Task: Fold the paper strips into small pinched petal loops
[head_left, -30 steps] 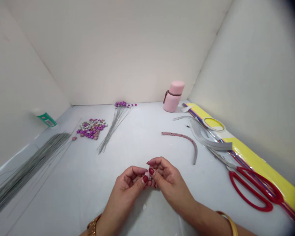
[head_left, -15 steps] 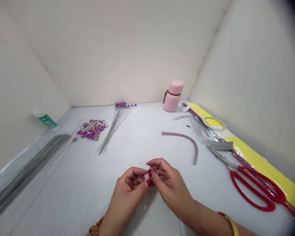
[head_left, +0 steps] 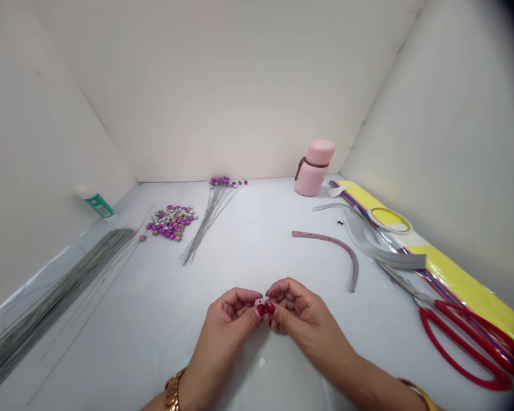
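Note:
My left hand point(head_left: 233, 319) and my right hand point(head_left: 302, 314) meet at the front centre of the white table point(head_left: 248, 240). Both pinch one tiny white-and-pink paper piece point(head_left: 262, 300) between thumbs and fingertips, with the other fingers curled. A small white scrap point(head_left: 261, 361) lies on the table just below my hands. A curved dotted paper strip point(head_left: 336, 248) lies a short way beyond my right hand.
Red-handled scissors point(head_left: 458, 331) lie at the right on a yellow sheet point(head_left: 462, 279), near a tape ring point(head_left: 389, 220) and grey strips point(head_left: 385, 251). A pink bottle point(head_left: 313, 168) stands at the back. Purple beads point(head_left: 171, 221), beaded wires point(head_left: 208, 220), a wire bundle point(head_left: 51, 297) and a glue bottle point(head_left: 95, 202) sit left.
My hands stay joined on the small piece, with the fingertips pinched closer together. The view has shifted slightly, so everything on the table sits a little further right.

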`<state>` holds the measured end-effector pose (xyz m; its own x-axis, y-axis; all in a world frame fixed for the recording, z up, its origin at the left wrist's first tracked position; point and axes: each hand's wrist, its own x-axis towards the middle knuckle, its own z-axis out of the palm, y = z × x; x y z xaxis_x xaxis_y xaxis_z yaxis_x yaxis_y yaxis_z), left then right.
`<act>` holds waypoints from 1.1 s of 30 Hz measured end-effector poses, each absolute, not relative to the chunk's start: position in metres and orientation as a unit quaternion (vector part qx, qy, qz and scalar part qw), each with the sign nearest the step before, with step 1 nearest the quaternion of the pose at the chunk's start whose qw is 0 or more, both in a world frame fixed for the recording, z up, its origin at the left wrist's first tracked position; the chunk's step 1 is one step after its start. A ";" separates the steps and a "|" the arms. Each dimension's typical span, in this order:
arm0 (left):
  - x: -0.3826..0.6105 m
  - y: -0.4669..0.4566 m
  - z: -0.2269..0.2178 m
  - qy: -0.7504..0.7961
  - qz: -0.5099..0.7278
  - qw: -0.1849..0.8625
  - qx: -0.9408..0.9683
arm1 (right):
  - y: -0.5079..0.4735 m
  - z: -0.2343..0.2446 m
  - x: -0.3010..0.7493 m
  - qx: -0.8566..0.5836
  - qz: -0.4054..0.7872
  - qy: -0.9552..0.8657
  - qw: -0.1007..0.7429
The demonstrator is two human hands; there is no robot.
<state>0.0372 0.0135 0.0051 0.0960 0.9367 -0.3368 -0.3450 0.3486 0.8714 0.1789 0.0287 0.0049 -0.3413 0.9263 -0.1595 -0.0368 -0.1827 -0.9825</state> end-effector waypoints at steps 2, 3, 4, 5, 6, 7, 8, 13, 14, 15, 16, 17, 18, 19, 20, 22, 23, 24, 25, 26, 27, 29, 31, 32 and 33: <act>0.037 0.013 0.006 0.464 0.479 0.676 0.312 | 0.029 0.005 0.179 -0.429 0.640 -0.515 0.376; 0.037 0.013 0.007 0.462 0.479 0.679 0.310 | 0.029 0.005 0.179 -0.429 0.640 -0.517 0.372; 0.036 0.013 0.007 0.460 0.477 0.683 0.306 | 0.029 0.006 0.178 -0.429 0.640 -0.520 0.368; 0.036 0.013 0.007 0.458 0.476 0.687 0.302 | 0.030 0.006 0.178 -0.429 0.640 -0.520 0.368; 0.036 0.013 0.007 0.456 0.475 0.691 0.298 | 0.030 0.007 0.178 -0.428 0.640 -0.519 0.370; 0.035 0.014 0.006 0.454 0.474 0.694 0.295 | 0.031 0.007 0.178 -0.427 0.640 -0.518 0.373; 0.035 0.014 0.006 0.454 0.473 0.696 0.294 | 0.031 0.007 0.177 -0.427 0.640 -0.516 0.377; 0.034 0.015 0.003 0.453 0.472 0.701 0.284 | 0.034 0.008 0.177 -0.440 0.652 -0.493 0.373; 0.034 0.014 0.002 0.451 0.472 0.703 0.283 | 0.034 0.008 0.178 -0.441 0.657 -0.487 0.370; 0.034 0.014 0.002 0.449 0.472 0.704 0.283 | 0.034 0.009 0.178 -0.441 0.662 -0.482 0.367; 0.034 0.014 0.002 0.447 0.472 0.705 0.283 | 0.034 0.009 0.179 -0.442 0.667 -0.477 0.365; 0.033 0.014 0.001 0.445 0.471 0.707 0.282 | 0.034 0.009 0.179 -0.440 0.670 -0.475 0.364; 0.033 0.014 0.001 0.443 0.470 0.709 0.282 | 0.034 0.009 0.180 -0.437 0.673 -0.472 0.365; 0.033 0.014 0.001 0.441 0.470 0.711 0.281 | 0.034 0.009 0.180 -0.433 0.678 -0.469 0.366; 0.033 0.014 0.001 0.440 0.471 0.711 0.281 | 0.034 0.009 0.180 -0.427 0.684 -0.464 0.368; 0.033 0.014 0.001 0.437 0.471 0.714 0.279 | 0.035 0.008 0.181 -0.416 0.699 -0.449 0.370; 0.033 0.014 0.001 0.436 0.471 0.715 0.278 | 0.035 0.007 0.181 -0.413 0.705 -0.442 0.370; 0.033 0.014 0.001 0.435 0.472 0.715 0.277 | 0.036 0.006 0.181 -0.412 0.710 -0.436 0.369; 0.033 0.015 0.001 0.435 0.471 0.716 0.277 | 0.036 0.006 0.181 -0.412 0.711 -0.434 0.369; 0.033 0.015 0.002 0.435 0.471 0.716 0.277 | 0.036 0.005 0.181 -0.412 0.710 -0.435 0.370; 0.034 0.015 0.002 0.435 0.470 0.716 0.277 | 0.036 0.006 0.181 -0.412 0.708 -0.437 0.371; 0.034 0.015 0.003 0.438 0.468 0.717 0.274 | 0.036 0.007 0.181 -0.414 0.703 -0.442 0.373; 0.034 0.015 0.004 0.444 0.468 0.715 0.271 | 0.035 0.009 0.181 -0.415 0.701 -0.443 0.374; 0.035 0.015 0.004 0.446 0.469 0.712 0.272 | 0.035 0.010 0.181 -0.414 0.701 -0.443 0.374; 0.035 0.015 0.004 0.447 0.469 0.711 0.275 | 0.035 0.010 0.182 -0.414 0.701 -0.443 0.375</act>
